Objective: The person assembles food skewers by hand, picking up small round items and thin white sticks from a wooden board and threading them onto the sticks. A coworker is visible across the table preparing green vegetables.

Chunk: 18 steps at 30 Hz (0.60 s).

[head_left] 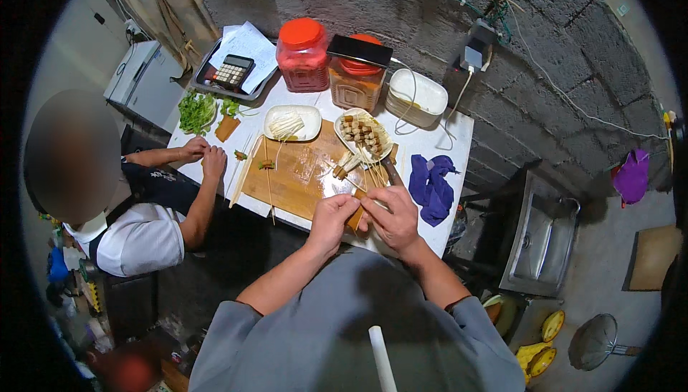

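My left hand (334, 218) and my right hand (393, 215) meet at the table's front edge, both pinching a brown sheet of food, likely tofu skin (355, 219), with something pale at its upper end. Behind them lies a wooden cutting board (293, 174). At its right back, an oval white plate (388, 135) holds skewered brown rolls (361, 133). Wrapped bundles of pale enoki mushrooms (346, 165) lie just below that plate. A second white plate (309, 119) carries loose enoki mushrooms (286, 125). A knife handle (392, 171) shows behind my right hand. One small skewered roll (266, 164) rests on the board's left side.
On the left a co-worker's hands (204, 156) are near leafy greens (196, 112) and brown sheets (227, 128). Red-lidded jars (303, 59), a phone (360, 50), stacked white trays (416, 96) and a calculator (234, 72) stand at the back. A purple cloth (431, 188) lies right; beyond is a sink (543, 236).
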Each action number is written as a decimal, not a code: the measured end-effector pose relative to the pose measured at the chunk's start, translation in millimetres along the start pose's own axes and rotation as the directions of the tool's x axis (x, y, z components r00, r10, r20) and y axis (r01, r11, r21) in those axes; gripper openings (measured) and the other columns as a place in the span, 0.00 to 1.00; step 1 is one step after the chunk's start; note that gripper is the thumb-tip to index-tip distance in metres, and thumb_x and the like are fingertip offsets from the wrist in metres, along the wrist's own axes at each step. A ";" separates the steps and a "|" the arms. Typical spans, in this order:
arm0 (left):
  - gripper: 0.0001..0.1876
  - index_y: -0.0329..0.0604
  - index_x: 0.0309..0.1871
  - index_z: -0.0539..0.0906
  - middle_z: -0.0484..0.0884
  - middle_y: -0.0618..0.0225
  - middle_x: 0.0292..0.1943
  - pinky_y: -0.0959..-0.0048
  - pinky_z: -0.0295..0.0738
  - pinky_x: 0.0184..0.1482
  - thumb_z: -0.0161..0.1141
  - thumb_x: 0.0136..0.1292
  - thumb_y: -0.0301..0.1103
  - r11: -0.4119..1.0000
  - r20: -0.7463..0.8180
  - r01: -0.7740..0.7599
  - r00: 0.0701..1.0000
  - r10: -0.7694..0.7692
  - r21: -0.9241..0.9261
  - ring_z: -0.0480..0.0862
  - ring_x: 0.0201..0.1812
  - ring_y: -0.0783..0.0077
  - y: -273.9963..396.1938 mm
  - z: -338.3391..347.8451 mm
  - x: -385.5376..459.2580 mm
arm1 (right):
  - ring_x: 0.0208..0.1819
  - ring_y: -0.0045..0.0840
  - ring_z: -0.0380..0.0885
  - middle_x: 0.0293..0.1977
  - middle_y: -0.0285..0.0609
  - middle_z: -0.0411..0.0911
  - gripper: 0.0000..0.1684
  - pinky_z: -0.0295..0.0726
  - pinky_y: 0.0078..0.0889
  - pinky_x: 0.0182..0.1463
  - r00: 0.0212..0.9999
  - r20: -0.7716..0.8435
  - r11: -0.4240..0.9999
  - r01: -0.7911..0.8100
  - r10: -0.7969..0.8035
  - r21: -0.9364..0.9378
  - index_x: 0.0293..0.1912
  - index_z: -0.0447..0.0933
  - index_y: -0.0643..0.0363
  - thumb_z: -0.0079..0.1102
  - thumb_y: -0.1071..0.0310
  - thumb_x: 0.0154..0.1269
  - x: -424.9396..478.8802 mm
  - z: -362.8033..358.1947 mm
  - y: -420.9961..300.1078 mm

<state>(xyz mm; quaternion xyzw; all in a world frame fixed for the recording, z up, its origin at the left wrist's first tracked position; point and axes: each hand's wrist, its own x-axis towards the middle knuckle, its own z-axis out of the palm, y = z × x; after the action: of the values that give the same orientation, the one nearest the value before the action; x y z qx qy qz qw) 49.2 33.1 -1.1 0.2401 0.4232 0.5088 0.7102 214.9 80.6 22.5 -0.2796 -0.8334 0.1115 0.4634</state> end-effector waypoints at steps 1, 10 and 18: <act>0.11 0.31 0.42 0.81 0.84 0.62 0.33 0.76 0.78 0.38 0.54 0.75 0.32 1.000 0.021 -0.012 1.000 0.012 -0.018 0.84 0.32 0.73 0.6 -0.6 0.3 | 0.40 0.37 0.80 0.42 0.42 0.81 0.24 0.82 0.33 0.41 1.000 0.018 1.000 0.026 -0.026 -0.009 0.44 0.84 0.60 0.71 0.75 0.41 -0.8 -0.4 1.7; 0.11 0.32 0.44 0.84 0.86 0.68 0.31 0.81 0.76 0.36 0.56 0.74 0.31 0.971 -0.017 -0.155 0.987 0.160 0.181 0.83 0.31 0.82 10.0 5.6 2.5 | 0.45 0.39 0.79 0.45 0.44 0.81 0.18 0.79 0.36 0.51 0.969 0.151 0.959 -0.222 0.197 0.176 0.47 0.83 0.61 0.69 0.72 0.55 14.9 -21.6 -9.7; 0.09 0.29 0.48 0.85 0.87 0.68 0.34 0.80 0.77 0.37 0.60 0.70 0.26 0.888 -0.033 -0.245 0.960 0.280 0.390 0.83 0.33 0.83 10.8 4.0 -1.8 | 0.43 0.37 0.79 0.40 0.42 0.82 0.12 0.79 0.37 0.48 0.943 0.151 0.952 -0.305 0.298 0.027 0.42 0.84 0.60 0.69 0.72 0.56 18.5 -8.0 -9.3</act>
<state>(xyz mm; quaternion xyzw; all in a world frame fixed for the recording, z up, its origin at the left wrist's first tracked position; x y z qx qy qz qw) 46.8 35.8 10.0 0.4061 0.5086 0.5180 0.5551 210.5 82.9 44.1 -0.3835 -0.8091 0.2220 0.3860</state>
